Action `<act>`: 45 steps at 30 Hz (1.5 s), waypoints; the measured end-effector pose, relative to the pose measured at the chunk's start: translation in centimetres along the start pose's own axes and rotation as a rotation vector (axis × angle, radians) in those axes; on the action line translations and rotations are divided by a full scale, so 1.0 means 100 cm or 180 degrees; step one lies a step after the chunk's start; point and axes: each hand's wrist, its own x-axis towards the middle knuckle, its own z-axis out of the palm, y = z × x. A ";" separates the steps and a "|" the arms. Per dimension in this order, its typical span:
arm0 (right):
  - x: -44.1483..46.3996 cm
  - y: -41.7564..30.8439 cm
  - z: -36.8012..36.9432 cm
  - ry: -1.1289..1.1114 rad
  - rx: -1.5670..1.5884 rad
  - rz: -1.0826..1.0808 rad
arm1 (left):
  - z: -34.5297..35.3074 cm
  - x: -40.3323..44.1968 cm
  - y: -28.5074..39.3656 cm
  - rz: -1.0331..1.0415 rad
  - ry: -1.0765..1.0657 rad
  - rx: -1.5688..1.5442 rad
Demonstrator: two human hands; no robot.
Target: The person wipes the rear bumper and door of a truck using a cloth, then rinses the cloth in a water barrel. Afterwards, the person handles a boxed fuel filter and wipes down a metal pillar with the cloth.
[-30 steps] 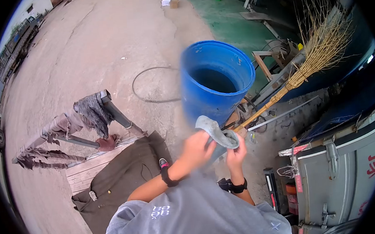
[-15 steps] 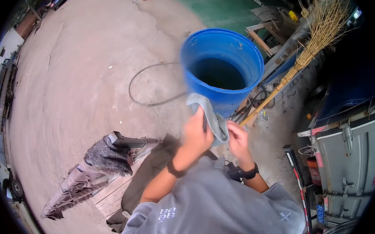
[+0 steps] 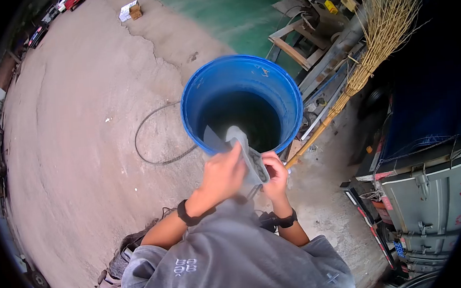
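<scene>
The right hand (image 3: pixel 275 174), at the centre of the frame, is bent with its fingertips pinched on the lower right edge of a grey, pliable piece (image 3: pixel 251 157). The left hand (image 3: pixel 224 172), just left of it, is curled with its fingers closed on the piece's left side, one finger pointing up along it; blur softens the outline of this hand. The piece itself lies between the two hands, folded and tilted, its upper end overlapping the near rim of a blue barrel (image 3: pixel 292 90) in view; whether the two touch cannot be told.

A black band (image 3: pixel 186 212) circles the left wrist, another the right, and a grey shirt (image 3: pixel 237 259) fills the bottom centre. The barrel stands upright above the hands, with dark liquid (image 3: pixel 239 114) inside. A thin hose (image 3: pixel 136 136) loops over the ground left of the barrel. To its right, a twig broom (image 3: pixel 363 75) slants from beside the right hand up to the upper right, near a wooden frame (image 3: pixel 291 50). Boxes (image 3: pixel 130 12) sit at the upper left; a grey metal panel (image 3: pixel 429 200) with red marks stands at the lower right.
</scene>
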 end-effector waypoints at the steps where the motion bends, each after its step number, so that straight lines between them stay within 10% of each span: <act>1: 0.011 0.004 -0.004 -0.0031 -0.0043 -0.0029 | 0.001 0.012 -0.007 0.0155 -0.0065 -0.0077; 16: 0.064 0.047 0.023 0.1097 -0.1087 0.0323 | 0.007 0.140 -0.166 0.0844 -0.1066 -0.0956; 29: 0.222 0.075 0.196 0.2351 -0.1908 0.0915 | -0.056 0.267 -0.365 0.0858 -0.2262 -0.1709; 38: 0.261 0.060 0.288 0.1566 -0.2032 0.0285 | -0.137 0.313 -0.395 0.1375 -0.1749 -0.1911; 45: 0.239 0.109 0.315 0.2721 -0.2161 0.1499 | -0.126 0.283 -0.402 0.0049 -0.2202 -0.0805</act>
